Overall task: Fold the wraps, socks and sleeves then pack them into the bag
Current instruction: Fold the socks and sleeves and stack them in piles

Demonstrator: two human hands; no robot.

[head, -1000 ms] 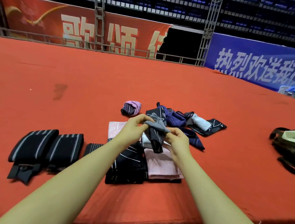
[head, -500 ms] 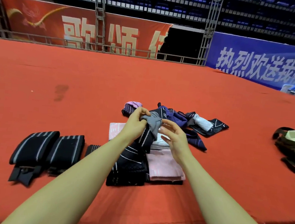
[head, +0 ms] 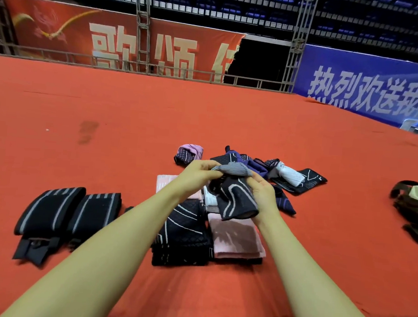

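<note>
At far left two rolled black striped wraps (head: 66, 212) lie side by side on the red-covered tabletop (head: 321, 242), their loose tabs trailing toward the near edge; a careless forearm could, I judge, drag them off. Next right sits a folded stack: a black patterned sleeve (head: 184, 236) beside a folded pink sleeve (head: 234, 238). Above that stack the left hand (head: 196, 173) pinches the grey striped cuff of a black sock (head: 235, 198), fingers curled tight on the fabric, while the right hand (head: 263, 190) grips the same sock from the other side, fingers curled round it. The sock hangs in the air between them, half turned; if either pinch slips, the roll may spring open or drop and muss the stack beneath. Behind lie a rolled pink sock (head: 189, 153) and an unfolded heap of dark socks (head: 289, 174). The bag (head: 416, 207) sits well apart at far right, so carrying folded pieces over risks loosening them.
</note>
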